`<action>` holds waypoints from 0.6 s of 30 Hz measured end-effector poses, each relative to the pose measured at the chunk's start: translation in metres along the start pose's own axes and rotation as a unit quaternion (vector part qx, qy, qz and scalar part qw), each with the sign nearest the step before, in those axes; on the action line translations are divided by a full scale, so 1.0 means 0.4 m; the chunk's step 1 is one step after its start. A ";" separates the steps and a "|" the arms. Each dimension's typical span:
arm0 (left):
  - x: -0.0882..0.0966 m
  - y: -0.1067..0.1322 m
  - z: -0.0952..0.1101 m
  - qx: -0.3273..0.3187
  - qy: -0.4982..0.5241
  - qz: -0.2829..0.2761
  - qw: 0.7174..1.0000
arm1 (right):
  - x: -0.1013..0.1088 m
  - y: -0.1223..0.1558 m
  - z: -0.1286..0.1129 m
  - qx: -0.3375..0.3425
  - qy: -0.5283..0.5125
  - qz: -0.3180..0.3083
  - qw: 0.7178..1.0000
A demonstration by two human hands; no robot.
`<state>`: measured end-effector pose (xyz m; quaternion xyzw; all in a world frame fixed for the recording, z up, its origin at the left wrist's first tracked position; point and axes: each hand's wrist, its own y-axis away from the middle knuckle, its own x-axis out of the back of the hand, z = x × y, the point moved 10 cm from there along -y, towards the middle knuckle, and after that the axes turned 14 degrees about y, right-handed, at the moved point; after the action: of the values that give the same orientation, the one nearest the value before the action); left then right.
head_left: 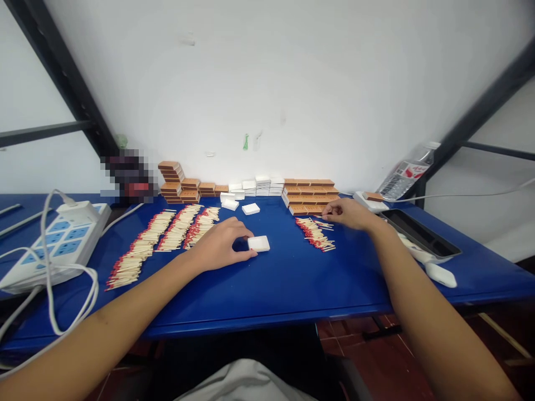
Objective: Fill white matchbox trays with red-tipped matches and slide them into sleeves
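My left hand [223, 243] rests on the blue table [284, 278], its fingers pinched on a small white matchbox tray [259, 243]. My right hand [348, 213] reaches to the back right, fingers closed in a pinch at the top of a small pile of red-tipped matches [316, 234]; whether a match is between the fingers I cannot make out. Long rows of matches [161, 239] lie to the left of my left hand.
Stacks of orange matchbox sleeves [310, 195] and white trays [257, 186] line the wall, with more orange sleeves [179, 184] at the left. A white power strip [54, 242] with cables lies far left. A black tray [420, 234] and plastic bottle [405, 172] are at the right.
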<state>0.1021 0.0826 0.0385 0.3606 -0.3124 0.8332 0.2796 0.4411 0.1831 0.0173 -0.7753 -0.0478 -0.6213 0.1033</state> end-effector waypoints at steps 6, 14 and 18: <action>0.004 0.000 0.004 -0.007 0.003 0.007 1.000 | -0.016 0.004 0.000 -0.020 -0.001 -0.036 0.999; 0.017 -0.004 0.018 -0.021 -0.023 0.039 0.999 | 0.049 0.056 -0.242 0.073 -0.048 0.023 0.996; 0.012 -0.008 0.018 -0.024 -0.026 0.041 0.999 | 0.035 0.098 -0.461 0.195 -0.081 0.046 0.976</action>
<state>0.1048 0.0805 0.0471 0.3621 -0.3540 0.8266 0.2455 0.2763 0.1037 0.0653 -0.7890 -0.1408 -0.5302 0.2768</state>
